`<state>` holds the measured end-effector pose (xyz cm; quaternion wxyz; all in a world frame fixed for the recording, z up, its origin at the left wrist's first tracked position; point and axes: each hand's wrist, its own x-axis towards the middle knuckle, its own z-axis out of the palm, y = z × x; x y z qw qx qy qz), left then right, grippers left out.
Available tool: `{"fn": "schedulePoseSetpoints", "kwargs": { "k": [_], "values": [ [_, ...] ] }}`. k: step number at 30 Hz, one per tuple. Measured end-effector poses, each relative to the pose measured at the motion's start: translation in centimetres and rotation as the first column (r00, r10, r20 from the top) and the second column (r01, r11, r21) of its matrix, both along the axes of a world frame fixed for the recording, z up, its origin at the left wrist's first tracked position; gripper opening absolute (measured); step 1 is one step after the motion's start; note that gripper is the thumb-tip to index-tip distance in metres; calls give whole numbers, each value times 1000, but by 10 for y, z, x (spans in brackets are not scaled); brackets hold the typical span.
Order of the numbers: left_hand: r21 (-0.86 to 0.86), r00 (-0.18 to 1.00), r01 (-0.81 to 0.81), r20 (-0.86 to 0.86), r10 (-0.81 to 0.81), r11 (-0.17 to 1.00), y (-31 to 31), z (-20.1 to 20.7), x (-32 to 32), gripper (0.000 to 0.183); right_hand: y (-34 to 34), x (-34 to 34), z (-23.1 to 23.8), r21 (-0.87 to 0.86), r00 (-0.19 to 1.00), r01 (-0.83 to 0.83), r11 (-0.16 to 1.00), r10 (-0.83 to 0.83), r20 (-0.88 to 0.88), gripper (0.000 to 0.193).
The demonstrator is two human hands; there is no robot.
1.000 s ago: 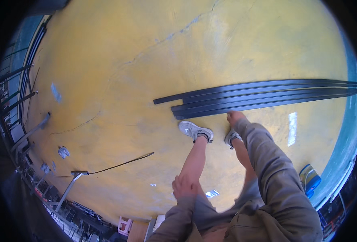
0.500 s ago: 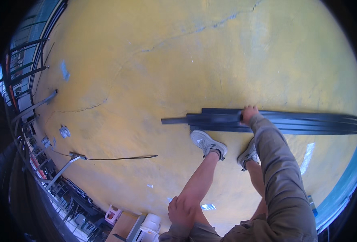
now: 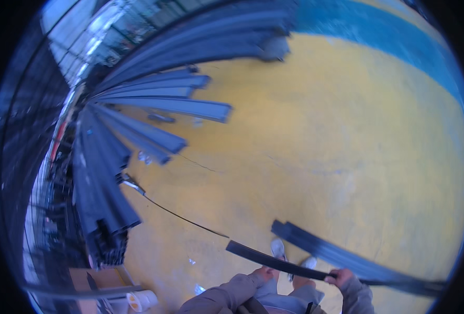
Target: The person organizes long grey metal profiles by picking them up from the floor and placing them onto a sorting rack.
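A long dark profile strip (image 3: 282, 262) slants across in front of my legs, lifted off the floor, its left end free. My right hand (image 3: 340, 277) is closed around it; its right end runs off toward the floor stack and I cannot tell where it ends. My left hand (image 3: 263, 273) is just below the strip, close to my knee. Its fingers are too small and blurred to make out, and I cannot tell whether it touches the strip. Beyond my shoes lies a stack of dark profiles (image 3: 342, 254) on the yellow floor, blurred by motion.
Bundles of long grey profiles (image 3: 164, 104) jut in from the left, their ends fanned out. A thin dark rod (image 3: 185, 219) reaches from a metal stand foot (image 3: 132, 183). A white bucket (image 3: 142, 301) and a cardboard box (image 3: 80, 280) are at the lower left. Blue floor paint (image 3: 347, 26) lies far off.
The view has swung up and turned, bringing the profile bundles into sight. My right hand, earlier at the floor stack, now holds a raised strip. My left hand has come forward from my leg.
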<state>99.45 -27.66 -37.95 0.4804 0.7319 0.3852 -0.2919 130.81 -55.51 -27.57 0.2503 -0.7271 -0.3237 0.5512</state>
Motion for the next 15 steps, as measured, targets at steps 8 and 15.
{"fn": "schedulePoseSetpoints", "kwargs": {
  "k": [8, 15],
  "values": [
    [-665, 502, 197, 700, 509, 720, 47, 229, 128, 63, -7, 13, 130, 94, 936, 353, 931, -351, -34, 42],
    [-873, 149, -170, 436, 887, 458, 112, 345, 162, 37, 28, 39, 157, 96, 916, 402, 911, -400, -42, 49]
  ]
}}
